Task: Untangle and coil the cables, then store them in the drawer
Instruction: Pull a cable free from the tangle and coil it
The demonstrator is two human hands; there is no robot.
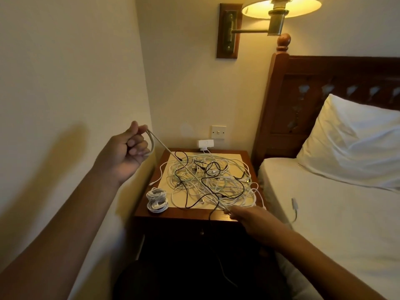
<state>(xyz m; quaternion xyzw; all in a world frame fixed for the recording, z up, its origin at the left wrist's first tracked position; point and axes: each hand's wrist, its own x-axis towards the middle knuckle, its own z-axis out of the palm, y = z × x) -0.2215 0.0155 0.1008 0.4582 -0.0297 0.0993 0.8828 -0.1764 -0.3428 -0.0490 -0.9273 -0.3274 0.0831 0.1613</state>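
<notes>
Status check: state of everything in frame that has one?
held cable: taut between both hands.
left hand: raised, grips its looped end.
right hand: pinches it low.
cable pile: tangled on nightstand.
white coils: wound, front-left corner.
drawer: looks shut.
wall lamp: lit.

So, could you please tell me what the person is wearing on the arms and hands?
Nothing that shows: the left hand and the right hand are bare, with no gloves, rings or watch visible, and no sleeve comes into view up to the picture's edge.
</notes>
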